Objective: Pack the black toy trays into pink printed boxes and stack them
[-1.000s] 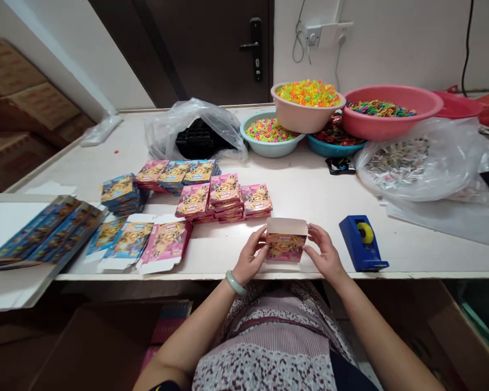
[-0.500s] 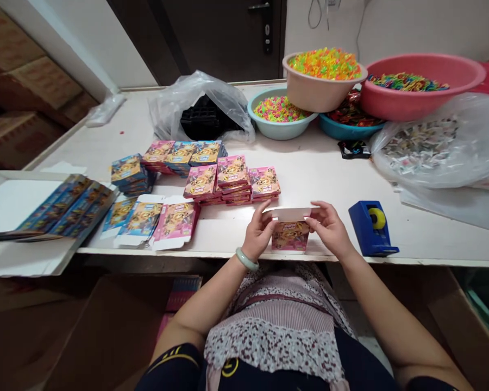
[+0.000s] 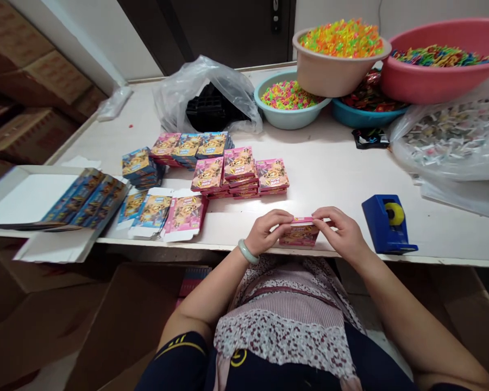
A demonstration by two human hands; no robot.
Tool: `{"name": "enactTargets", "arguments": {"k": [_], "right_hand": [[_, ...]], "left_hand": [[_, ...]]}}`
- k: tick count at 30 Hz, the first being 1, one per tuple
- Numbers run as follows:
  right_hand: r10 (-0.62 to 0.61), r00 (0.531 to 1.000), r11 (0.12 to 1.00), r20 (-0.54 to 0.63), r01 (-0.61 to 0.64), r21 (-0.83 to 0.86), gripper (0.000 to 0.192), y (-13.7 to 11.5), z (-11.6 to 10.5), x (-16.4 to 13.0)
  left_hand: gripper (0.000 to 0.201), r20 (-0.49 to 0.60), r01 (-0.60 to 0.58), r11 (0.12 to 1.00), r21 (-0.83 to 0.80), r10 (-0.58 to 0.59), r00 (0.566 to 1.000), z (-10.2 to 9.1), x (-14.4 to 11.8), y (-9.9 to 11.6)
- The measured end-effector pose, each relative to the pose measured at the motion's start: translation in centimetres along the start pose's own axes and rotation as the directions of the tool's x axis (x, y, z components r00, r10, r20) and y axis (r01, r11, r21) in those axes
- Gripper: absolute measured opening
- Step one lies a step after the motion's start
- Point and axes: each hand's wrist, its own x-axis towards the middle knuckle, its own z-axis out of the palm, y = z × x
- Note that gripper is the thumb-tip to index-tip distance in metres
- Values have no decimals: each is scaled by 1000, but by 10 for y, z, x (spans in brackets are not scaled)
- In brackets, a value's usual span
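Spanning the view: a white table (image 3: 334, 168), with the person seated at its near edge.
Cardboard cartons (image 3: 32, 70): stacked far left beside the table.
Pink basin (image 3: 436, 81): at the far right, filled with multicoloured small pieces; a beige bowl (image 3: 330, 73) of neon pieces stands beside it, resting on a pale blue bowl (image 3: 287, 114) and a deeper blue bowl (image 3: 362, 115).
Clear bags: one at right (image 3: 452, 141) holds small printed pieces; one at the far middle (image 3: 204, 92) covers something black.
White tray (image 3: 20, 195): at the left edge, with flat blue packs (image 3: 85, 198) lying on it.
Unfolded box blanks (image 3: 163, 214): lying flat, just right of the tray.
Finished box stacks (image 3: 236, 174): pink and blue, at mid-table, beyond the hands.
Tape dispenser (image 3: 387, 225): blue with a yellow roll, near the right hand.
Left hand (image 3: 267, 232): fingers curled over the left end of the small pink box (image 3: 300, 233), gripping it; a pale green bangle (image 3: 248, 252) is on the wrist.
Right hand (image 3: 342, 234): fingers curled over the box's right end, gripping it.
Small pink box: held between both hands at the table's near edge, its top flap folded down.
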Motion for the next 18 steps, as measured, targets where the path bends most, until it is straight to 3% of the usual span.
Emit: {"name": "enactTargets", "arguments": {"k": [2, 4, 7, 10, 13, 15, 16, 18], "right_hand": [[-108, 994, 993, 24, 109, -35, 13, 3, -3, -6], [-191, 981, 979, 29, 193, -66, 16, 8, -2, -9], [-217, 976, 971, -15, 215, -107, 15, 13, 8, -10], [-180, 983, 982, -29, 178, -68, 19, 14, 11, -11], [-81, 994, 993, -69, 75, -91, 37, 20, -13, -25], [6, 981, 966, -194, -56, -253, 33, 28, -44, -42], [53, 960, 922, -274, -152, -356, 28, 32, -61, -51], [160, 896, 770, -413, -376, -516, 25, 41, -93, -69]], "left_hand": [[21, 96, -89, 996, 18, 87, 992, -6, -5, -5], [21, 88, -82, 996, 32, 79, 993, -8, -8, -8], [23, -17, 67, 997, -35, -67, 998, -4, -7, -11], [31, -55, 203, 971, -125, -211, 976, 2, 0, -11], [22, -233, 199, 971, -135, -226, 946, 9, 10, -13], [20, -382, 150, 979, -139, -192, 904, 19, 16, -16], [21, -405, 123, 983, -137, -169, 898, 25, 18, -17], [21, -356, 80, 990, -119, -117, 927, 39, 20, -18]]}}
